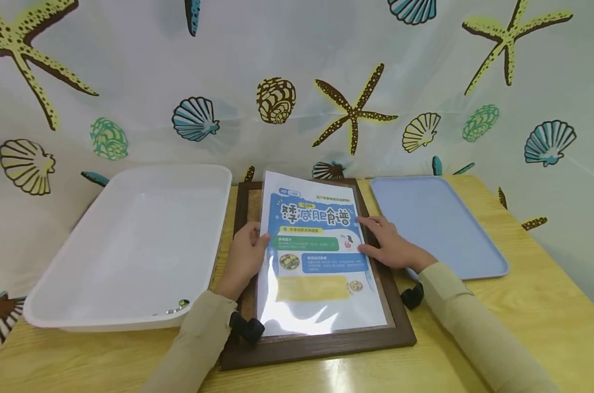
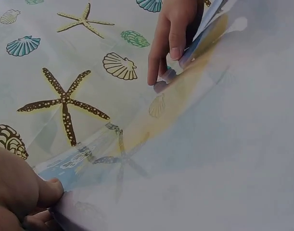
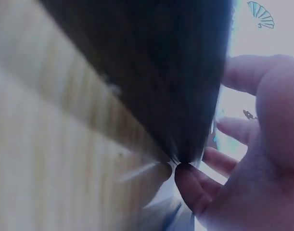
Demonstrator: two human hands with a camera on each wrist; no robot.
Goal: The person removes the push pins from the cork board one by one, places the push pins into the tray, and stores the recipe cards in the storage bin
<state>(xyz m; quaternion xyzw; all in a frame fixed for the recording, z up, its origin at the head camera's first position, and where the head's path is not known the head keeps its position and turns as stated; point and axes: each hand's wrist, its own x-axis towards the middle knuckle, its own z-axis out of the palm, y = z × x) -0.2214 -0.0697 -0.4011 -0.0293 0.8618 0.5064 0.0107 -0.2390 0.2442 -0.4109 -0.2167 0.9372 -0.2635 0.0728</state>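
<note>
- Printed sheet [image 1: 321,259]: over the brown frame [image 1: 321,347], top-left corner overhanging.
- Left hand [image 1: 245,254]: pinches the sheet's left edge.
- Right hand [image 1: 390,244]: fingers apart at the right edge; cannot tell whether it pinches.
- Judged step: positioning the sheet; next move likely calls for squaring it inside the frame.

Reaches forward. Slants the left arm in its long tan cloth sleeve [image 1: 196,341] up and to the right, and the right arm in its long tan cloth sleeve [image 1: 474,322] up and to the left. Shows the bare left wrist [image 1: 225,286] and the bare right wrist [image 1: 423,260] past the cuffs. Pinches with the bare left hand [image 1: 245,254], thumb [image 2: 49,192] on top and fingers tucked below. Points the bare right hand [image 1: 391,245] to the left, with its thumb and pointing finger spread apart. Bends the right fingers [image 3: 192,190] a little. Holds both hands apart, almost level.
</note>
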